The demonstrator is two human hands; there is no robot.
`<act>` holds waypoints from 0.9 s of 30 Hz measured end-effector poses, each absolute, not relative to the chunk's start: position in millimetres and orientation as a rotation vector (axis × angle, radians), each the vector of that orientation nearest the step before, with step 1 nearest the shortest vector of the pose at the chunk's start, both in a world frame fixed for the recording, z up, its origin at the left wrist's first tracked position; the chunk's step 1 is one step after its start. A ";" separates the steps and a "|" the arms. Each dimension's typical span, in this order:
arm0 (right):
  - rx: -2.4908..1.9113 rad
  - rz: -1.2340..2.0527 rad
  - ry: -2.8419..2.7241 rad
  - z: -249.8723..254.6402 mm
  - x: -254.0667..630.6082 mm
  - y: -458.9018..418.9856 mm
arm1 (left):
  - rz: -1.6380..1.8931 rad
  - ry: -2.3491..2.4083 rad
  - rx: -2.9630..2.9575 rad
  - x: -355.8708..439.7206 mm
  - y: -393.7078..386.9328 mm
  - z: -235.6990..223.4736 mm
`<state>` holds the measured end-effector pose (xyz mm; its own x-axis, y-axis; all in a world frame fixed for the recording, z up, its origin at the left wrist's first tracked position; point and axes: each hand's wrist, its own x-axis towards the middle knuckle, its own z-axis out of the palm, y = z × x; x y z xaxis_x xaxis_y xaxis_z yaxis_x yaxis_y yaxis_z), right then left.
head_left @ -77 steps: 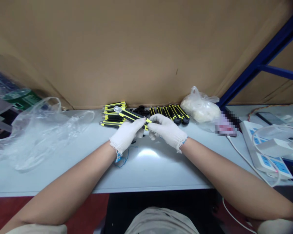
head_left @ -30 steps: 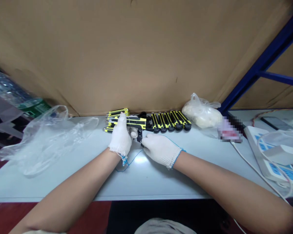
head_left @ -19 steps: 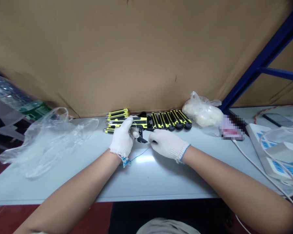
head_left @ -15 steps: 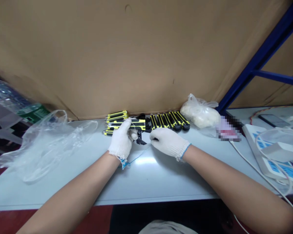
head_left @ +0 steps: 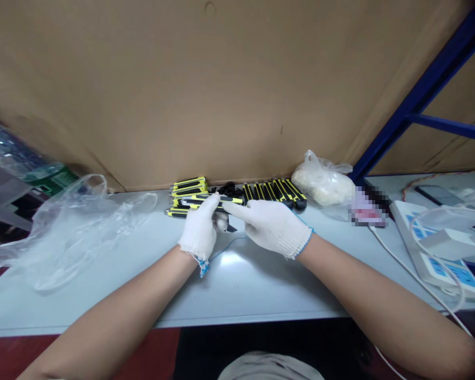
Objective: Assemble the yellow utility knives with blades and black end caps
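My left hand (head_left: 201, 227), in a white knitted glove, is closed around a yellow-and-black utility knife (head_left: 233, 200) lying crosswise, thumb on top. A dark piece (head_left: 231, 228) sticks out below its curled fingers; its kind is unclear. My gloved right hand (head_left: 275, 226) reaches in from the right. Its index finger stretches to the knife beside my left thumb, while the other fingers are curled and what they hold, if anything, is hidden. A loose blue thread (head_left: 227, 247) runs from the left cuff towards the right hand.
Behind the hands lie stacked utility knives (head_left: 188, 184), a black cluster (head_left: 228, 188) and a row of knives (head_left: 275, 191). A clear plastic bag (head_left: 75, 237) spreads at left. On the right are a filled white bag (head_left: 320, 182), a blurred-out item (head_left: 368, 208), a power strip (head_left: 439, 264) and cables.
My right hand has moved left and up to the knife, its index finger now extended instead of bent in a pinch. The knife in my left hand has shifted slightly right.
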<state>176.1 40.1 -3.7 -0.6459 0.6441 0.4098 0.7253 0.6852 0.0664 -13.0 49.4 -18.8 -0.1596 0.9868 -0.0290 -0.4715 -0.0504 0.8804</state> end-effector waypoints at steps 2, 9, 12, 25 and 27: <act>-1.081 -0.336 -2.549 -2.8 175.3 40.7 | 1.506 0.935 0.716 -11.4 48.9 -17.0; -1.035 -0.218 -2.517 -8.3 174.2 45.7 | 1.479 0.958 0.700 -8.5 46.4 -17.3; -0.989 -0.174 -2.494 -11.6 175.7 48.8 | 1.467 0.945 0.688 -8.4 45.7 -17.1; -0.765 1.470 -1.116 -12.1 168.9 56.3 | 1.495 0.841 0.621 -14.6 55.2 -20.8; -0.748 1.506 -1.073 -13.4 166.8 57.1 | 1.496 0.829 0.613 -13.7 54.3 -21.1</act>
